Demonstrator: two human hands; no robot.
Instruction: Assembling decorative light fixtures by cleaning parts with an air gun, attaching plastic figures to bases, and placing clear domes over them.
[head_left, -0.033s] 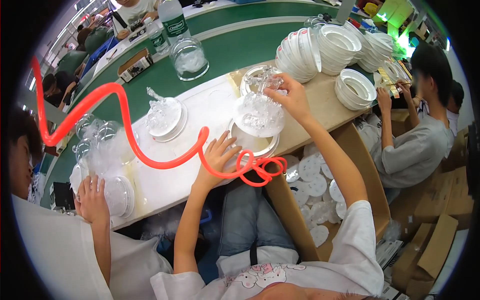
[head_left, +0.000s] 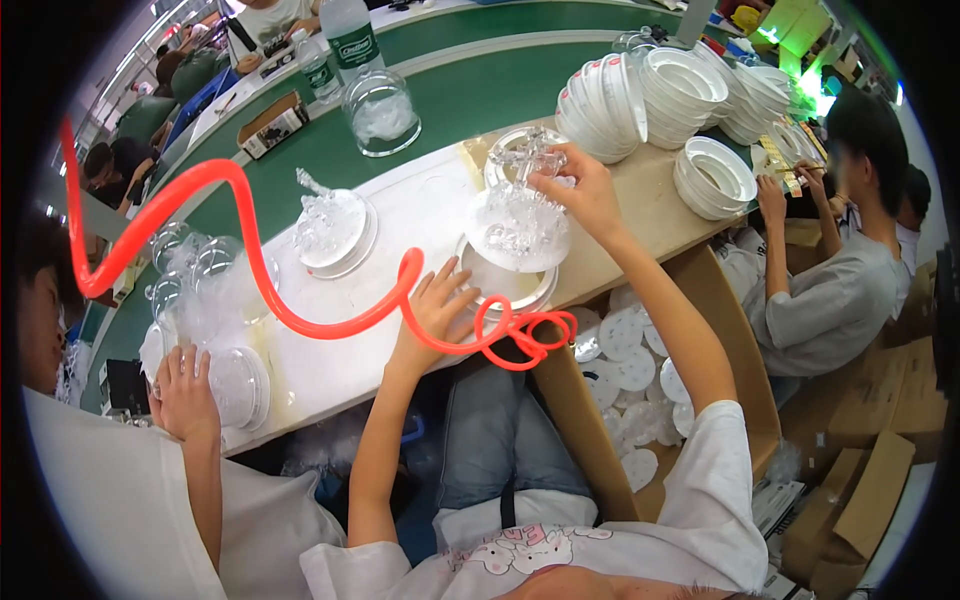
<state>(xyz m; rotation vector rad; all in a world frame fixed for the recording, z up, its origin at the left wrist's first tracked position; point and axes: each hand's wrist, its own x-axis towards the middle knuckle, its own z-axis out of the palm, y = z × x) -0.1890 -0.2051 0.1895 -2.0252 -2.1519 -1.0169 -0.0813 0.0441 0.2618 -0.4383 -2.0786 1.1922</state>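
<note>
My right hand pinches the top of a clear plastic ornament fixed on a round white disc. The disc is held tilted over a white ring base at the table's front edge, partly hiding it. Beside that base, my left hand lies with fingers spread, the fingertips close to the rim; I cannot tell whether they touch it. A red coiled hose crosses in front of that hand. Behind the disc stands another white ring.
Further left, a similar ornament sits on a white base. Clear domes stand at the back and far left. Stacked white rings fill the back right. A carton of discs is below. Co-workers sit on both sides, one hand at left.
</note>
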